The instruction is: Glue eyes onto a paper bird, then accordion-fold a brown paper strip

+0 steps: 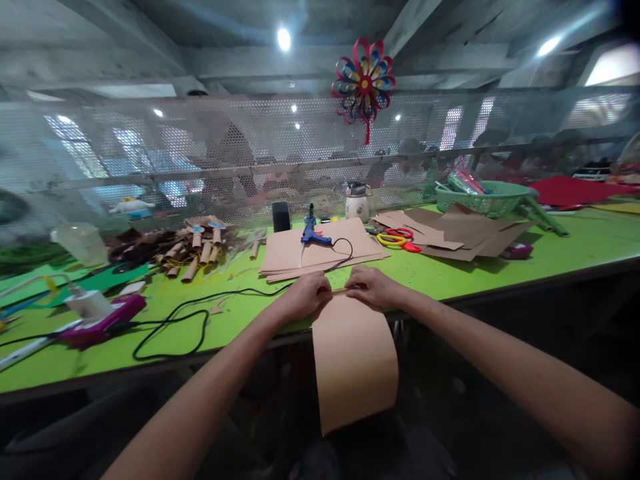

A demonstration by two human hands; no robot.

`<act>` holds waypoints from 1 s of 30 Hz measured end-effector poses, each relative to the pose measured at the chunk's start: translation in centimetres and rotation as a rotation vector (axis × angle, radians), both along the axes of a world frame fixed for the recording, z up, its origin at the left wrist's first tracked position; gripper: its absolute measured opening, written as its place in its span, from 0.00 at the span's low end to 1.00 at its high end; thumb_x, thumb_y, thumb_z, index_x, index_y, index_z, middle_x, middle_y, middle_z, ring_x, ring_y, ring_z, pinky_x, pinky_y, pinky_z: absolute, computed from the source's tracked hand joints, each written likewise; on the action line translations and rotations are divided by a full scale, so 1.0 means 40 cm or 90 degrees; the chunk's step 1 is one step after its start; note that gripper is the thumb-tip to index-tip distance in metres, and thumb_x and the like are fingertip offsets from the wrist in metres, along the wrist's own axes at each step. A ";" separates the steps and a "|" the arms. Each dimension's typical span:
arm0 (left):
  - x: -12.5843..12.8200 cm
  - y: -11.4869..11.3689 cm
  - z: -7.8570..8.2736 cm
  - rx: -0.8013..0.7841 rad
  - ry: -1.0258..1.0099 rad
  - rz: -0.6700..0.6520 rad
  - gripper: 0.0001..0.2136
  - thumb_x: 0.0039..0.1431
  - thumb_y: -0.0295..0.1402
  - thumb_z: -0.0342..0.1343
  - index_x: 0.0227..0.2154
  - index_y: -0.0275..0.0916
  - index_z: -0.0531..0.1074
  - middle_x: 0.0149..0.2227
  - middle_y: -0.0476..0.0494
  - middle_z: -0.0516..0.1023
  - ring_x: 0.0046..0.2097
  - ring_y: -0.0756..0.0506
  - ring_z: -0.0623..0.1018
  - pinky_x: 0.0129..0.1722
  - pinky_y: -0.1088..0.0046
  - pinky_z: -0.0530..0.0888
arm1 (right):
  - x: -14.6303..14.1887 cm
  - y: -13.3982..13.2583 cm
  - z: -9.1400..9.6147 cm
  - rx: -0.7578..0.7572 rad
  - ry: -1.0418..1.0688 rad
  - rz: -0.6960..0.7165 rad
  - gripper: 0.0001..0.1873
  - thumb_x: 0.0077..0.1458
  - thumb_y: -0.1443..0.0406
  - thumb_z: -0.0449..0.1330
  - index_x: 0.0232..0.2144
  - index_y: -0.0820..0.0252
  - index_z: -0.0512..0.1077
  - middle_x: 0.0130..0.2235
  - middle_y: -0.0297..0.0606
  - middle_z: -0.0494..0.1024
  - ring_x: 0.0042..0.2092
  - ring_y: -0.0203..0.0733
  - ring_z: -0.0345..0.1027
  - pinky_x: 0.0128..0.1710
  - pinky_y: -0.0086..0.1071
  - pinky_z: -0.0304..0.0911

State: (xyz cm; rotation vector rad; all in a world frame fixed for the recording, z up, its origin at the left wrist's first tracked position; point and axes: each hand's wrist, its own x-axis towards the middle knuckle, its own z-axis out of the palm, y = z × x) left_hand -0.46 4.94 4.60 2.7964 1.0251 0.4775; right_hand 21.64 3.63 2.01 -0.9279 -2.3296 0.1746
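A sheet of brown paper (354, 360) hangs over the front edge of the green table (500, 267) toward me. My left hand (306, 295) and my right hand (371, 287) both pinch its top edge, fingers closed, close together, where the edge looks rolled or folded. Just beyond my hands lies a stack of brown sheets (320, 257) with a blue glue gun (313, 233) on it, its black cord (200, 320) trailing left.
Rolled brown paper tubes (193, 257) lie at the left. Scissors (397, 239), cut cardboard pieces (460, 233) and a green basket (483, 198) sit to the right. A pink glue gun (103, 320) rests far left. A mesh screen (250, 153) backs the table.
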 end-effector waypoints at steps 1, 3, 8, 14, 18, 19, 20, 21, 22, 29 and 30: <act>0.001 0.000 0.001 -0.004 0.002 -0.001 0.07 0.56 0.30 0.52 0.28 0.35 0.73 0.30 0.45 0.73 0.32 0.49 0.70 0.31 0.76 0.64 | 0.000 0.000 -0.002 0.006 -0.001 0.001 0.03 0.51 0.69 0.62 0.30 0.65 0.75 0.29 0.39 0.71 0.33 0.37 0.63 0.32 0.27 0.57; 0.001 0.001 0.003 -0.016 0.004 -0.006 0.06 0.56 0.29 0.51 0.28 0.35 0.73 0.30 0.45 0.73 0.32 0.49 0.70 0.31 0.76 0.64 | -0.002 0.003 -0.005 0.019 -0.011 -0.003 0.02 0.50 0.70 0.62 0.29 0.65 0.74 0.29 0.38 0.70 0.32 0.36 0.62 0.31 0.27 0.56; -0.005 0.011 0.001 -0.017 0.006 -0.034 0.05 0.56 0.29 0.52 0.28 0.36 0.71 0.30 0.46 0.72 0.32 0.49 0.70 0.31 0.76 0.64 | -0.006 0.008 -0.008 0.020 -0.047 -0.013 0.04 0.52 0.71 0.60 0.26 0.65 0.70 0.28 0.36 0.68 0.30 0.35 0.59 0.30 0.27 0.53; -0.024 0.016 0.001 0.000 0.014 -0.047 0.06 0.56 0.29 0.52 0.25 0.36 0.71 0.27 0.47 0.70 0.30 0.49 0.69 0.30 0.75 0.62 | -0.007 -0.001 0.002 0.021 -0.067 -0.027 0.06 0.52 0.71 0.60 0.25 0.64 0.67 0.29 0.36 0.66 0.31 0.35 0.57 0.31 0.27 0.52; -0.030 0.015 0.004 -0.003 0.024 -0.045 0.06 0.55 0.28 0.52 0.26 0.36 0.72 0.28 0.47 0.70 0.30 0.50 0.69 0.29 0.76 0.62 | 0.003 -0.011 0.004 0.021 -0.079 -0.064 0.07 0.52 0.70 0.59 0.24 0.63 0.65 0.28 0.35 0.65 0.30 0.35 0.56 0.30 0.28 0.50; -0.030 0.015 0.005 -0.007 0.027 -0.042 0.05 0.55 0.28 0.53 0.26 0.36 0.72 0.28 0.47 0.70 0.30 0.50 0.69 0.29 0.76 0.62 | 0.008 -0.014 0.005 0.019 -0.078 -0.073 0.08 0.52 0.70 0.59 0.24 0.63 0.64 0.28 0.35 0.65 0.30 0.35 0.55 0.30 0.28 0.50; -0.031 0.015 0.006 -0.011 0.030 -0.041 0.05 0.55 0.28 0.53 0.26 0.36 0.73 0.28 0.46 0.70 0.30 0.50 0.69 0.29 0.76 0.63 | 0.014 -0.016 0.005 0.016 -0.079 -0.082 0.08 0.52 0.70 0.59 0.24 0.63 0.64 0.28 0.34 0.65 0.30 0.35 0.55 0.30 0.28 0.50; -0.032 0.015 0.007 -0.013 0.032 -0.040 0.06 0.55 0.28 0.53 0.26 0.36 0.73 0.29 0.46 0.71 0.30 0.50 0.69 0.30 0.76 0.63 | 0.020 -0.019 0.006 0.011 -0.082 -0.089 0.08 0.52 0.70 0.59 0.24 0.63 0.63 0.28 0.34 0.64 0.30 0.35 0.55 0.30 0.28 0.50; -0.033 0.014 0.009 -0.014 0.034 -0.041 0.06 0.55 0.28 0.52 0.27 0.36 0.73 0.29 0.46 0.71 0.31 0.49 0.70 0.30 0.76 0.64 | 0.026 -0.022 0.007 0.007 -0.086 -0.095 0.08 0.51 0.71 0.59 0.24 0.63 0.63 0.28 0.34 0.64 0.30 0.35 0.55 0.30 0.28 0.50; -0.047 -0.012 0.014 0.039 0.057 -0.065 0.08 0.56 0.26 0.48 0.28 0.35 0.73 0.31 0.43 0.69 0.34 0.48 0.70 0.33 0.75 0.65 | 0.052 -0.035 0.016 0.043 -0.164 -0.083 0.07 0.53 0.74 0.55 0.24 0.63 0.64 0.30 0.37 0.66 0.32 0.37 0.57 0.30 0.29 0.51; -0.047 -0.018 0.013 0.054 0.060 -0.070 0.08 0.56 0.25 0.48 0.28 0.35 0.72 0.31 0.43 0.68 0.34 0.48 0.69 0.33 0.74 0.65 | 0.055 -0.036 0.018 0.060 -0.186 -0.071 0.06 0.53 0.74 0.55 0.25 0.63 0.64 0.30 0.38 0.66 0.33 0.38 0.57 0.31 0.29 0.51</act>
